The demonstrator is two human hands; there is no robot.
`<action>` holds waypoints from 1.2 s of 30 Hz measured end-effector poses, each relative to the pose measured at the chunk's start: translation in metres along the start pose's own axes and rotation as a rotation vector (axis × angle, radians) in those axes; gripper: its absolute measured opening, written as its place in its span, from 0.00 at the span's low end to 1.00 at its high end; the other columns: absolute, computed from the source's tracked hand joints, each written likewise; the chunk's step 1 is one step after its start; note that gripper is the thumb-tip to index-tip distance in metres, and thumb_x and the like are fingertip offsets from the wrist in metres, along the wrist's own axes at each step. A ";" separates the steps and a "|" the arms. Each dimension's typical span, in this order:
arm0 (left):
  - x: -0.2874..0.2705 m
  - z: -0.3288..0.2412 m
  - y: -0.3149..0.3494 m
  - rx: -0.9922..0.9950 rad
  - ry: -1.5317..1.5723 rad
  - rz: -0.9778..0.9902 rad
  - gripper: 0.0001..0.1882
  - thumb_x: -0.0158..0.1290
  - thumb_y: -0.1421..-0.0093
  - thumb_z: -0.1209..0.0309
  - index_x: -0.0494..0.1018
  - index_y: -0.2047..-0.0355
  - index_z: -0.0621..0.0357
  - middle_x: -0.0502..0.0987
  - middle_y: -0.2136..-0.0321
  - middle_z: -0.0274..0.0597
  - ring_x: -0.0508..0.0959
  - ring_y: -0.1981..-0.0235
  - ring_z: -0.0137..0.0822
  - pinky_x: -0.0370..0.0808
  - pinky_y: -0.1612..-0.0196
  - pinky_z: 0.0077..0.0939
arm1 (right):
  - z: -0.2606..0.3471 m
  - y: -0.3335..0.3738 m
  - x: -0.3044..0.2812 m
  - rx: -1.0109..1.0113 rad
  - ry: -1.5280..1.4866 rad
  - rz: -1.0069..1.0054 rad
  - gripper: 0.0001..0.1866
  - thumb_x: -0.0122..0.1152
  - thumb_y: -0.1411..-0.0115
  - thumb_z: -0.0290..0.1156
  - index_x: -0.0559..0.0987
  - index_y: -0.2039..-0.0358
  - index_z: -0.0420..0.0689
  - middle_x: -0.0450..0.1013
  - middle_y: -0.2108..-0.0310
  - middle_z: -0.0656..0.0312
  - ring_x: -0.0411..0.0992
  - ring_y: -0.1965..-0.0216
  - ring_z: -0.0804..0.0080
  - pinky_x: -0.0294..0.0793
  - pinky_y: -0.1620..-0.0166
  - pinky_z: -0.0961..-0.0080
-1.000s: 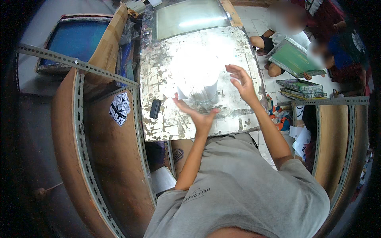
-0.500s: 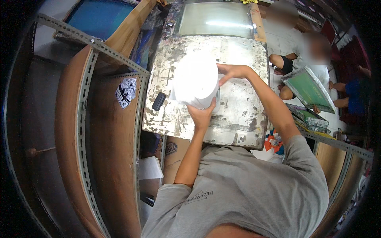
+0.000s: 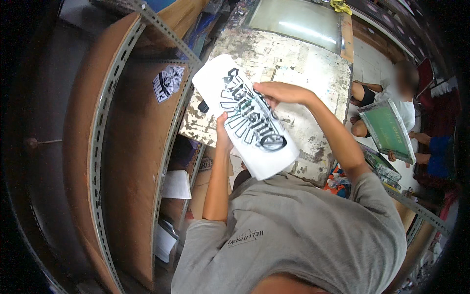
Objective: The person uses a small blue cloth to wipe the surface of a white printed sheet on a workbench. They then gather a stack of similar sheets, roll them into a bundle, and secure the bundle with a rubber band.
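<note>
Both hands hold a white sheet with bold black lettering, slanted in front of my chest above the near part of the worn white worktable. My left hand grips its left edge, thumb on the printed face and fingers hidden behind. At the right edge, my right hand has its fingers bent against the sheet, with part of the grip hidden. The sheet bows slightly, its blank upper end pointing to the far left. A small black object lies on the table, partly covered by the sheet.
A pale glass pane lies at the table's far end, a yellow cloth near its corner. Metal-framed wooden shelving stands close on my left. On the right, a seated person holds a green printing screen.
The sheet was curled with only white showing; now it is spread out, printed face visible, and lower toward my body. The view has shifted, and the person at right has moved slightly within it.
</note>
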State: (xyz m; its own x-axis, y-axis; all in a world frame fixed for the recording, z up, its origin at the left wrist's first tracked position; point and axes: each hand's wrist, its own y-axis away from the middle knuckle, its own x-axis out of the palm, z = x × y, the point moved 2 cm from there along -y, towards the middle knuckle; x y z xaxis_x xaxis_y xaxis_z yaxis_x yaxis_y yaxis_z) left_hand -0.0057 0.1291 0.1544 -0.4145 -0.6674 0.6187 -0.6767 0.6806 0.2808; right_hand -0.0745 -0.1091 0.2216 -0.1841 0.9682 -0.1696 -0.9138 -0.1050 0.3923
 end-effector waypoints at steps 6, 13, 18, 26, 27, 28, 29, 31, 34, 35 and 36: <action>-0.022 0.033 0.009 0.056 0.298 0.056 0.44 0.49 0.42 0.40 0.67 0.36 0.63 0.78 0.47 0.54 0.81 0.49 0.50 0.80 0.45 0.48 | 0.013 0.068 0.082 -0.395 -0.047 -0.618 0.15 0.62 0.31 0.30 0.82 0.48 0.35 0.75 0.59 0.61 0.75 0.59 0.76 0.75 0.53 0.79; -0.003 0.017 -0.006 -0.025 0.738 0.513 0.47 0.53 0.40 0.37 0.60 0.31 0.59 0.73 0.41 0.59 0.79 0.46 0.53 0.82 0.47 0.52 | 0.013 0.068 0.117 -0.600 -0.468 -0.666 0.13 0.60 0.31 0.23 0.80 0.47 0.35 0.74 0.51 0.58 0.73 0.49 0.73 0.74 0.44 0.74; 0.001 -0.001 0.008 -0.114 0.728 0.507 0.46 0.53 0.40 0.39 0.62 0.32 0.60 0.74 0.42 0.58 0.80 0.47 0.52 0.82 0.47 0.51 | 0.028 0.067 0.118 -0.695 -0.397 -0.545 0.08 0.66 0.37 0.19 0.79 0.57 0.37 0.73 0.55 0.58 0.73 0.55 0.76 0.75 0.48 0.75; 0.003 -0.021 0.015 -0.170 0.704 0.493 0.43 0.52 0.39 0.40 0.64 0.34 0.61 0.76 0.43 0.57 0.81 0.48 0.50 0.82 0.47 0.50 | 0.046 0.076 0.102 -0.622 -0.201 -0.411 0.13 0.69 0.42 0.16 0.79 0.56 0.37 0.73 0.57 0.59 0.73 0.56 0.73 0.76 0.49 0.73; 0.002 -0.025 0.016 -0.166 0.698 0.490 0.43 0.52 0.39 0.41 0.64 0.34 0.61 0.76 0.44 0.57 0.81 0.48 0.50 0.82 0.47 0.50 | 0.056 0.079 0.102 -0.621 -0.255 -0.443 0.12 0.72 0.43 0.19 0.82 0.58 0.38 0.76 0.58 0.60 0.76 0.56 0.72 0.77 0.50 0.74; 0.002 -0.027 0.015 -0.165 0.695 0.487 0.43 0.51 0.39 0.41 0.65 0.34 0.62 0.76 0.44 0.57 0.81 0.49 0.50 0.82 0.47 0.50 | 0.066 0.082 0.100 -0.622 -0.136 -0.454 0.11 0.73 0.43 0.20 0.82 0.60 0.39 0.76 0.60 0.61 0.76 0.58 0.73 0.76 0.51 0.75; 0.002 -0.028 0.015 -0.164 0.693 0.481 0.43 0.51 0.39 0.41 0.65 0.35 0.62 0.76 0.44 0.56 0.81 0.49 0.50 0.82 0.47 0.49 | 0.076 0.087 0.097 -0.621 -0.020 -0.461 0.10 0.73 0.44 0.21 0.83 0.61 0.40 0.77 0.62 0.61 0.76 0.59 0.73 0.75 0.53 0.75; 0.004 -0.034 0.013 -0.157 0.680 0.466 0.42 0.51 0.39 0.42 0.66 0.35 0.62 0.77 0.45 0.56 0.81 0.49 0.49 0.82 0.47 0.49 | 0.099 0.091 0.097 -0.619 0.139 -0.494 0.09 0.76 0.46 0.25 0.84 0.65 0.41 0.77 0.67 0.63 0.75 0.65 0.76 0.72 0.58 0.76; 0.008 -0.045 0.014 -0.091 0.596 0.398 0.40 0.49 0.36 0.42 0.66 0.35 0.62 0.77 0.44 0.55 0.81 0.49 0.48 0.81 0.47 0.48 | 0.104 0.095 0.093 -0.491 0.222 -0.466 0.09 0.76 0.46 0.26 0.84 0.65 0.41 0.77 0.67 0.64 0.75 0.65 0.76 0.72 0.58 0.76; 0.005 -0.043 0.010 -0.090 0.597 0.469 0.41 0.48 0.35 0.41 0.65 0.34 0.62 0.77 0.43 0.54 0.81 0.48 0.47 0.81 0.45 0.47 | 0.102 0.094 0.090 -0.481 0.207 -0.451 0.09 0.75 0.45 0.26 0.83 0.65 0.41 0.78 0.67 0.65 0.75 0.64 0.77 0.73 0.57 0.77; 0.004 -0.045 0.008 -0.062 0.531 0.440 0.39 0.47 0.33 0.43 0.66 0.35 0.63 0.78 0.44 0.53 0.82 0.49 0.46 0.81 0.46 0.45 | 0.099 0.091 0.086 -0.451 0.159 -0.438 0.09 0.75 0.44 0.26 0.83 0.65 0.40 0.78 0.67 0.66 0.75 0.63 0.78 0.74 0.57 0.77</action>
State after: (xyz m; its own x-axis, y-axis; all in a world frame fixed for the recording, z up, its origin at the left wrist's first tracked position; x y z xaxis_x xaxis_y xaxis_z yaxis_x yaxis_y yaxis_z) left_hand 0.0142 0.1456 0.1923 -0.2779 -0.0981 0.9556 -0.4714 0.8807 -0.0466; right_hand -0.1382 -0.0128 0.3322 0.2200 0.9012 -0.3734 -0.9725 0.1730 -0.1557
